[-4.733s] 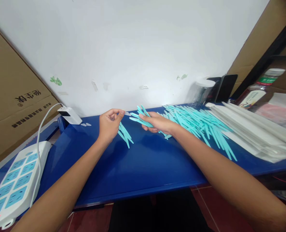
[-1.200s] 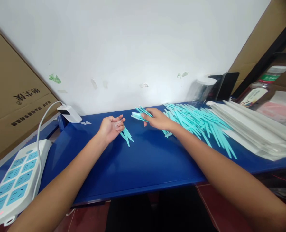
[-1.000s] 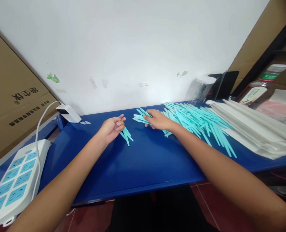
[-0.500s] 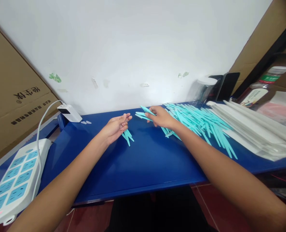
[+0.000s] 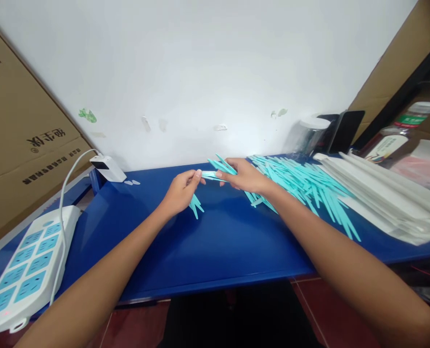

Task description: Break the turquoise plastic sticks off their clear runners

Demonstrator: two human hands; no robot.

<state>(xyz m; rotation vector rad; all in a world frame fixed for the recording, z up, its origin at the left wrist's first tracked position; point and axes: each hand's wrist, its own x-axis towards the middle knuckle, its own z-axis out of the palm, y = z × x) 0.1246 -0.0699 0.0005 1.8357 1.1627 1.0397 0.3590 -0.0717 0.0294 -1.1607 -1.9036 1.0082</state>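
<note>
My left hand point(image 5: 183, 190) is closed, thumb and fingers pinching the left end of a flat, tapered turquoise stick point(image 5: 209, 175). Its right end sits in my right hand point(image 5: 244, 175), whose fingers are closed on it and on a few more turquoise sticks point(image 5: 222, 164) that fan out up and to the left. Below my left hand a few other sticks point(image 5: 196, 207) poke out; whether they lie on the table or are held is hidden. Just right of my right hand spreads a loose pile of the same sticks point(image 5: 302, 181).
On the blue table point(image 5: 207, 251) stand a lidded clear jar point(image 5: 309, 135) and a stack of white plastic sleeves point(image 5: 385, 198) at the right, near a bottle point(image 5: 392, 135). At the left are a white device point(image 5: 109, 168), its cable, a power strip point(image 5: 29, 266) and a cardboard box point(image 5: 26, 125).
My left hand has turned and moved right to meet my right hand; it now pinches a stick's end, where before a gap lay between them. The view has shifted slightly.
</note>
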